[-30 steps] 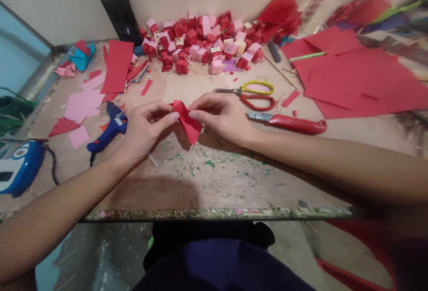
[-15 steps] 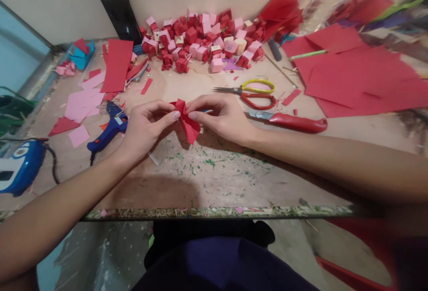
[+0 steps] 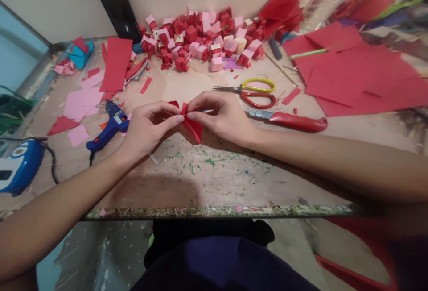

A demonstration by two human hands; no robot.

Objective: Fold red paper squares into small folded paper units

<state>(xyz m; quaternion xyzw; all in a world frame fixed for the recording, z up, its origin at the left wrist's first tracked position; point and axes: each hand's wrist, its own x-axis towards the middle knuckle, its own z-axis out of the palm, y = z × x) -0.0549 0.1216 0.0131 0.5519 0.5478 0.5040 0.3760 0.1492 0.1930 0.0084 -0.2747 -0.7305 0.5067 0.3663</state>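
Observation:
A piece of folded red paper (image 3: 194,128) is held above the wooden table, pinched between both hands. My left hand (image 3: 149,128) grips its left side with thumb and fingertips. From the right, my right hand (image 3: 219,117) pinches the same paper near its middle, with fingertips almost meeting the left thumb. One pointed flap hangs down below the hands, and another bit sticks up between them; the rest is hidden by fingers. Beyond the right hand lie scissors (image 3: 257,93) with one yellow and one red handle. A knife with a red handle (image 3: 299,122) rests beside the right forearm.
A blue glue gun (image 3: 109,129) lies left of my left hand, near pink paper pieces (image 3: 82,102). Many small red and pink paper cubes (image 3: 192,35) are heaped against the wall by a leaning phone (image 3: 117,7). Large red sheets (image 3: 364,79) cover the right side.
The red paper has been turned slightly between my fingers, its lower flap shifting a little to the right. Both hands keep their pinch in nearly the same place.

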